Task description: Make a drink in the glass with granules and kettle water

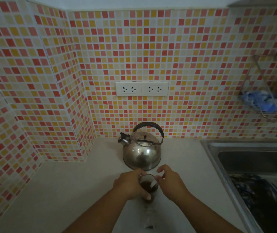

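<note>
A clear glass (148, 185) stands on the pale counter near me, with dark liquid or granules inside. My left hand (131, 185) wraps around its left side. My right hand (169, 181) pinches a small white spoon (153, 183) whose end dips into the glass. Just behind the glass sits a steel kettle (142, 153) with a black handle, lid on, spout pointing left.
A steel sink (252, 165) lies to the right, with dark striped cloth in its basin. A wire rack (268, 105) holding blue cloth hangs on the tiled wall at right. Two double sockets (142, 88) sit above the kettle. Bare counter (58, 190) stretches to the left.
</note>
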Demonstrator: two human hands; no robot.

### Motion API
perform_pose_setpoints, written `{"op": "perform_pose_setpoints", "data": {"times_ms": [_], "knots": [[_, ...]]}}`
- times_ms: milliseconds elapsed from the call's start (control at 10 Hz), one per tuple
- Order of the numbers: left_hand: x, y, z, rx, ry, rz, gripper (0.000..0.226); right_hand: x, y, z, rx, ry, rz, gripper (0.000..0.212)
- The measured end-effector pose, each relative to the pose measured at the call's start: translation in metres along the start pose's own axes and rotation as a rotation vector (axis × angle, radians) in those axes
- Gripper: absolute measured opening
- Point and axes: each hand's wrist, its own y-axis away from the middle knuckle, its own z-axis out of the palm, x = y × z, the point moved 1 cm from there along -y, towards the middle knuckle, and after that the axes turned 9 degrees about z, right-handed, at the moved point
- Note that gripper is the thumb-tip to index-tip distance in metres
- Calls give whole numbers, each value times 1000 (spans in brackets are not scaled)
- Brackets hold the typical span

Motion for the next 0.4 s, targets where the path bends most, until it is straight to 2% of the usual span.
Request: {"op": "perform_pose_setpoints", "data": {"times_ms": [200,300,400], "knots": [[0,-1,2,-9,-10,26,92,5,-4,4,10,-50,39,33],[0,2,6,-67,-98,45,115,5,0,3,57,-98,21,53],[7,6,2,-31,-31,54,125,-2,5,-4,277,-42,-114,55]]}}
